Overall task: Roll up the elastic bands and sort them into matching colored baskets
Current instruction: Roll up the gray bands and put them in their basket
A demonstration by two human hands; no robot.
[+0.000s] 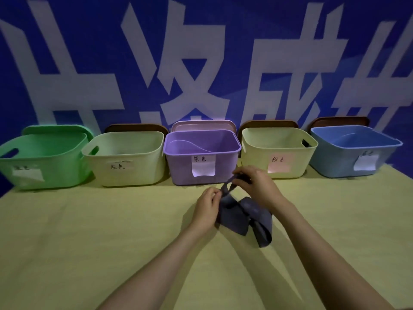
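A dark grey-blue elastic band [243, 217] lies crumpled and looped on the yellow table [89, 231], partly lifted. My left hand [206, 206] pinches one strand of it at the left. My right hand [257, 183] pinches the upper end of the band, raised a little above the table. Five baskets stand in a row behind: green [42, 159], pale cream with a grey-word label [127, 159], purple [201, 155], cream with a pink label [279, 153] and blue [355, 153]. Both hands are just in front of the purple basket.
A thin band or strip curves inside the purple basket. Lids lean behind the baskets against a blue wall with large white characters. The table surface spreads out on both sides of my arms.
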